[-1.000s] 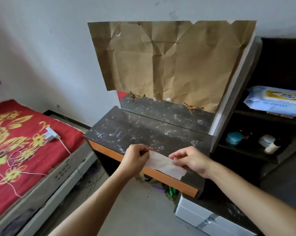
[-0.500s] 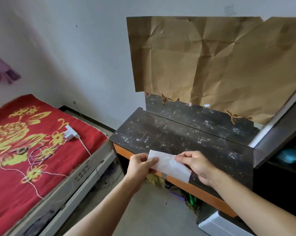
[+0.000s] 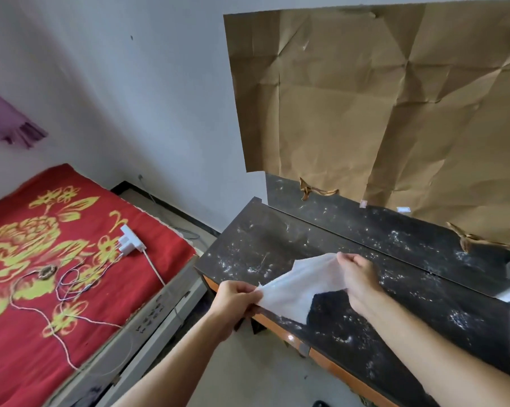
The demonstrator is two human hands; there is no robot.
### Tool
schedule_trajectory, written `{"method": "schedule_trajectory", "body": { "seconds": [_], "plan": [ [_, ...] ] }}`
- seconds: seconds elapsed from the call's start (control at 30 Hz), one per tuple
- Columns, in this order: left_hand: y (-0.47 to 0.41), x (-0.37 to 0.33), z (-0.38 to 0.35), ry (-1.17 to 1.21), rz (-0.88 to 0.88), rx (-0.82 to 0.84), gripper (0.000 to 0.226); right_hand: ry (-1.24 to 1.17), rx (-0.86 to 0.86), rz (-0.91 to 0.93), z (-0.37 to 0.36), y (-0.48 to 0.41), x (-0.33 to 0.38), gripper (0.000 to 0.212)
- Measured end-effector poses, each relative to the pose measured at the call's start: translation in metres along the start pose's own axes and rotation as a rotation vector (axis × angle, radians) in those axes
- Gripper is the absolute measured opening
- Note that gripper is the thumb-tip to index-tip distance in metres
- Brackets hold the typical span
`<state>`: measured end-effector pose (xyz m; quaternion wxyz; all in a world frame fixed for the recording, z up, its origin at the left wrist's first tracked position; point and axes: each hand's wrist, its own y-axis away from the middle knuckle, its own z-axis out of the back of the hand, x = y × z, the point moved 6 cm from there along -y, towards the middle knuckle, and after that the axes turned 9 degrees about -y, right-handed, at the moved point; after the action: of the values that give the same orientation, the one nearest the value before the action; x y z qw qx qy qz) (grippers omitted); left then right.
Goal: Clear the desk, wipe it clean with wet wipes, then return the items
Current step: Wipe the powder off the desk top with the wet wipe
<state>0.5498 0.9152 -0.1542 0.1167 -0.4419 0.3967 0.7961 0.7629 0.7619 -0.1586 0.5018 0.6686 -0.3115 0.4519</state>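
- Wet wipe (image 3: pixel 300 284) hangs spread between both hands, in the air just over the front left part of the desk (image 3: pixel 277 239). It does not seem to touch the top yet.
- Left hand (image 3: pixel 236 301) pinches the wipe's left corner between thumb and curled fingers. Right hand (image 3: pixel 359 277) pinches its upper right edge the same way.
- Pulled apart like this, the sheet opens out flat, most likely to give a wide face for wiping.
- One loose corner droops below and between the two sets of fingers, over the desk's front edge.
- Beyond the right fingers the dark desktop carries no items and is flecked with white specks. Clearing looks done, and wiping is the step in hand.
- Brown paper (image 3: pixel 365 98), creased, hangs behind the desk, well past the fingertips.
- Left of the left fingers, well apart, a white plug adapter (image 3: pixel 129 240) with thin cables lies on a red bedspread (image 3: pixel 28 289).
- Containers: no wipe pack, box or bin shows near either hand.
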Motion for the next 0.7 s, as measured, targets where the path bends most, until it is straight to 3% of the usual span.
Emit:
{"method": "schedule_trajectory", "body": {
  "seconds": [0.2, 0.33, 0.4, 0.47, 0.6, 0.7],
  "plan": [
    [-0.051, -0.021, 0.016, 0.332, 0.075, -0.133, 0.019, 0.007, 0.296, -0.365, -0.062, -0.033, -0.036, 0.012],
    [-0.077, -0.022, 0.023, 0.343, 0.146, -0.214, 0.019, 0.071, 0.522, -0.541, -0.098, -0.026, -0.049, 0.038],
    [-0.093, -0.02, 0.027, 0.381, 0.141, -0.208, 0.018, 0.106, 0.536, -0.512, -0.112, -0.028, -0.051, 0.022],
    [-0.107, -0.02, 0.033, 0.365, 0.119, -0.199, 0.02, 0.09, 0.417, -0.463, -0.122, -0.036, -0.053, 0.005],
    [-0.136, -0.024, 0.04, 0.196, 0.076, -0.038, 0.036, 0.156, 0.186, -0.182, -0.134, -0.061, -0.046, 0.008],
    [-0.166, -0.019, 0.052, 0.091, 0.13, 0.127, 0.043, 0.284, 0.129, 0.075, -0.149, -0.074, -0.029, 0.01]
  ]
}}
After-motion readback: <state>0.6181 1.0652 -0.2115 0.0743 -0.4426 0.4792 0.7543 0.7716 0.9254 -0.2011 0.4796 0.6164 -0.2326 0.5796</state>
